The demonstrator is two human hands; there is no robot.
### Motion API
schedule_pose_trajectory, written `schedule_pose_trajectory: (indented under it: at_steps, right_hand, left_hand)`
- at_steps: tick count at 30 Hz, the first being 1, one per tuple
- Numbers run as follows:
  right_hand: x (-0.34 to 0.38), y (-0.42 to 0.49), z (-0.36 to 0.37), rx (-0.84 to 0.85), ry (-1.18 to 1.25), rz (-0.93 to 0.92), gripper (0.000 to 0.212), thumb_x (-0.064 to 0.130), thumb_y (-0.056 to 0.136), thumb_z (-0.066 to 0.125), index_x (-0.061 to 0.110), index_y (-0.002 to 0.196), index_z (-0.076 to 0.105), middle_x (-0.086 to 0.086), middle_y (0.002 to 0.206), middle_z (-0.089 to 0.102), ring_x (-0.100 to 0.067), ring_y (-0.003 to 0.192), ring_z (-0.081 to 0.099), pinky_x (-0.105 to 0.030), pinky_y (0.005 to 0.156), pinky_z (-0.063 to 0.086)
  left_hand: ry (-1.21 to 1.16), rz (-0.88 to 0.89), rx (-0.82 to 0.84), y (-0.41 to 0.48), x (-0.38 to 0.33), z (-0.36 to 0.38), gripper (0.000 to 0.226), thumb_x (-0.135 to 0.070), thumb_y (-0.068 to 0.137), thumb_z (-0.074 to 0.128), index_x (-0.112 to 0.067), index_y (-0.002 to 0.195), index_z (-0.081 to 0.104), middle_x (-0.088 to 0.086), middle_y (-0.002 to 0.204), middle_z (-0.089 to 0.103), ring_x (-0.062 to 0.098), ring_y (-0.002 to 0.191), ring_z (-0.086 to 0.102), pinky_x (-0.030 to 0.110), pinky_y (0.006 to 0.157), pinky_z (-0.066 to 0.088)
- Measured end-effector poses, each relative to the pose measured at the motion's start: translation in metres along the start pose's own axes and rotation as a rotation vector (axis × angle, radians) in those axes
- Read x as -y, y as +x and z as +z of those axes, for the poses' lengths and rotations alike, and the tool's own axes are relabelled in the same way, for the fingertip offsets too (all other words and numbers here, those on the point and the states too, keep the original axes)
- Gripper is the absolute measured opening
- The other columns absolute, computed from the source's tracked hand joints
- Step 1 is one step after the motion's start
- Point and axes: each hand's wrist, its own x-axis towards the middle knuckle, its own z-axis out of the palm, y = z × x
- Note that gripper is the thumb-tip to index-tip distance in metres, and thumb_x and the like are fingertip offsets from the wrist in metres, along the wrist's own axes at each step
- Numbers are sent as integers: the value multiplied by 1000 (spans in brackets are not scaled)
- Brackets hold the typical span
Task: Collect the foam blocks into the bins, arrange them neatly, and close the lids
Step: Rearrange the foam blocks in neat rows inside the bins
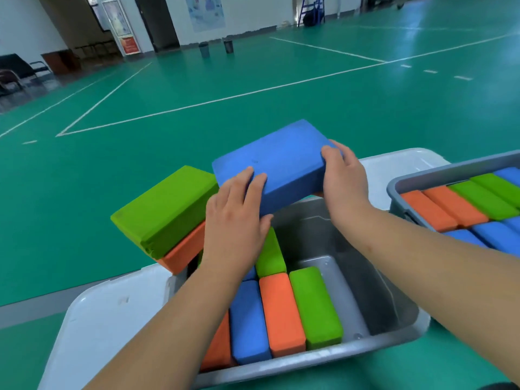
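Note:
Both hands hold a large blue foam block (pixel 278 159) above the grey bin (pixel 394 337) in front of me. My left hand (pixel 235 220) grips its near left end and my right hand (pixel 344 178) grips its right end. Inside the bin, blue (pixel 249 322), orange (pixel 281 311) and green (pixel 315 305) blocks stand side by side on edge, with another green block (pixel 270 254) behind them. The bin's right half is bare. A green block (pixel 166 209) lies on an orange block (pixel 184 250) at the bin's far left edge.
A second grey bin (pixel 422 177) at the right is filled with rows of orange, green and blue blocks. White lids lie at the left (pixel 107 319) and behind (pixel 394 170) the front bin. All stand on a green sports floor with white lines.

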Motion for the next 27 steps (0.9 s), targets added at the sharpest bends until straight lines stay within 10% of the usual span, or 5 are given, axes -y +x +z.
schedule_pose_trajectory:
  at_steps: [6,11,15,27]
  right_hand:
    - [-2,10,-44,-21,-389,-173,50,39,95,56,29,143,59,11,140,54,-4,117,48,-28,98,34]
    - [-16,14,-53,37,-510,-225,10,41,90,57,38,93,66,10,97,46,-3,80,48,-27,82,34]
    - [-28,14,-50,68,-571,-259,53,45,96,63,28,147,57,8,130,45,-1,109,49,-20,95,35]
    - [-105,-13,-14,600,-1119,-287,59,44,99,61,27,154,46,-7,158,22,-35,132,53,-46,114,42]
  left_hand:
    - [-63,-214,532,-36,-28,59,97,-72,83,67,-9,150,37,11,145,48,33,131,46,44,108,42]
    - [-105,-230,966,-61,-36,82,121,-84,80,61,-4,161,20,17,170,17,33,157,19,45,126,23]
    - [-40,-198,1033,-66,-36,87,131,-88,78,58,-4,165,7,16,174,-2,32,160,5,46,129,14]
    - [-29,-182,1067,-68,-35,84,124,-84,85,54,-6,166,2,13,174,-7,32,161,1,49,129,15]
